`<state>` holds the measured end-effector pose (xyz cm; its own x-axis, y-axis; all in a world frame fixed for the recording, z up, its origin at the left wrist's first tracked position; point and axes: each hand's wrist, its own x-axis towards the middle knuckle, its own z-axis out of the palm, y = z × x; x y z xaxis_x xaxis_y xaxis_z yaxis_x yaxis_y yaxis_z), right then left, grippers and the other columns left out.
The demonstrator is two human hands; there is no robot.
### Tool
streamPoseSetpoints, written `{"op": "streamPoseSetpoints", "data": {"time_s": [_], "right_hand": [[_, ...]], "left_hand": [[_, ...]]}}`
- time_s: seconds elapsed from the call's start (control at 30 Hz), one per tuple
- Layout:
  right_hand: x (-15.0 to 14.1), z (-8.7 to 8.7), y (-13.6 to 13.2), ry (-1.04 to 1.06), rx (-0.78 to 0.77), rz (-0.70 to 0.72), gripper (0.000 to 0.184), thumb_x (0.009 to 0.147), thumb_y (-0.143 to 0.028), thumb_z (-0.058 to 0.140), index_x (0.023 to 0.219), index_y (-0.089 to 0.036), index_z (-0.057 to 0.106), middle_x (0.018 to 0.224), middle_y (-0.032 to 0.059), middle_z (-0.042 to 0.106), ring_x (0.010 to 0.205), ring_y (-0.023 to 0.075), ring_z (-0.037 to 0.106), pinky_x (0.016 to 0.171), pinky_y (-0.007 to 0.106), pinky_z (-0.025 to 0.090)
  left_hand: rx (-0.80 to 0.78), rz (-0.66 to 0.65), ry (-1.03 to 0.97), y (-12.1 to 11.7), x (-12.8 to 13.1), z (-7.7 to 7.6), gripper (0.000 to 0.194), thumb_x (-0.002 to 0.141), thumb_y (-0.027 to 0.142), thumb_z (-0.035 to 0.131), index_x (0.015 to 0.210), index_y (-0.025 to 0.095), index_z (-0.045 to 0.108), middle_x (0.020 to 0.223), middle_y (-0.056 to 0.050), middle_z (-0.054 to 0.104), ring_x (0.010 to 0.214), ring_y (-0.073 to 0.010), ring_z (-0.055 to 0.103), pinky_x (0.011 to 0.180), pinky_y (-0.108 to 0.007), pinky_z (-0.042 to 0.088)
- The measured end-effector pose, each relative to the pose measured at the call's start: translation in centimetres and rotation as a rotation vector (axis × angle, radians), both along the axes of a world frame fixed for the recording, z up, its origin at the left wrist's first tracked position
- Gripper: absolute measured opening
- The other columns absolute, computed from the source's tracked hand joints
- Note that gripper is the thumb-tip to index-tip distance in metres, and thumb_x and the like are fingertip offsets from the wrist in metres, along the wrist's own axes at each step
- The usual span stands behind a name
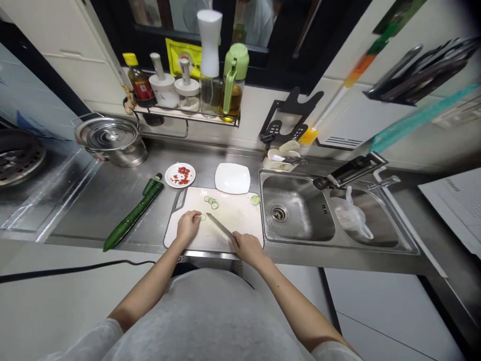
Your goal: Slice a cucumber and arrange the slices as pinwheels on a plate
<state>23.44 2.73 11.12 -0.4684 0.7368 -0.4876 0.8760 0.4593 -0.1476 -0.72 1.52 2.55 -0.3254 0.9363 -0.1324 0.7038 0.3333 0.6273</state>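
My left hand (188, 224) rests curled on a white cutting board (225, 235), its fingers closed over a small piece of cucumber whose cut end (203, 217) shows at the fingertips. My right hand (245, 245) grips the handle of a knife (220, 225), the blade pointing up-left toward that piece. Several thin cucumber slices (211, 201) lie on the far part of the board, and one more slice (255, 200) sits at its right corner.
A long cucumber (131, 217) and a short piece lie left of the board. Behind it stand a small plate of chopped red chilli (181, 175) and a white square plate (232, 178). A double sink (300, 213) is right, a steel pot (110, 138) back left.
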Motion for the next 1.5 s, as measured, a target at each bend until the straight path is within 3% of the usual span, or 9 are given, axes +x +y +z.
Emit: {"op": "streamPoseSetpoints", "data": {"time_s": [0.33, 0.67, 1.1, 1.5], "right_hand": [[-1.4, -0.7, -0.7, -0.015, -0.014, 0.055, 0.032, 0.099, -0.03, 0.031, 0.109, -0.018, 0.059, 0.093, 0.0123, 0.071, 0.088, 0.024, 0.067, 0.069, 0.029, 0.038], [-2.9, -0.2, -0.6, -0.071, -0.08, 0.051, 0.029, 0.094, -0.019, 0.036, 0.111, -0.015, 0.059, 0.096, 0.0145, 0.071, 0.093, 0.0244, 0.066, 0.071, 0.029, 0.041], [-3.8, -0.7, 0.0, -0.092, -0.087, 0.071, 0.03, 0.091, -0.014, 0.038, 0.112, -0.013, 0.059, 0.099, 0.017, 0.07, 0.097, 0.026, 0.066, 0.073, 0.031, 0.045], [-3.3, 0.4, -0.5, -0.153, -0.095, 0.082, 0.031, 0.089, -0.011, 0.041, 0.115, -0.013, 0.059, 0.1, 0.0171, 0.07, 0.099, 0.0259, 0.066, 0.074, 0.031, 0.046]], "left_hand": [[0.047, 0.008, -0.028, -0.1, -0.2, -1.2, 0.023, 0.08, 0.025, 0.061, 0.1, 0.021, 0.071, 0.09, -0.004, 0.067, 0.086, -0.0181, 0.06, 0.082, -0.03, 0.044], [0.052, 0.016, -0.032, 0.1, -0.4, -1.9, 0.018, 0.079, 0.026, 0.063, 0.094, 0.02, 0.07, 0.089, -0.003, 0.067, 0.08, -0.0167, 0.059, 0.075, -0.028, 0.043], [0.003, 0.014, -0.054, 0.5, -0.6, -1.6, 0.017, 0.078, 0.027, 0.064, 0.093, 0.02, 0.069, 0.086, -0.003, 0.068, 0.078, -0.0162, 0.059, 0.072, -0.027, 0.042], [-0.015, -0.026, -0.045, 0.6, -0.6, -0.7, 0.016, 0.078, 0.025, 0.063, 0.093, 0.019, 0.067, 0.085, -0.004, 0.067, 0.082, -0.0177, 0.061, 0.074, -0.028, 0.042]]}}
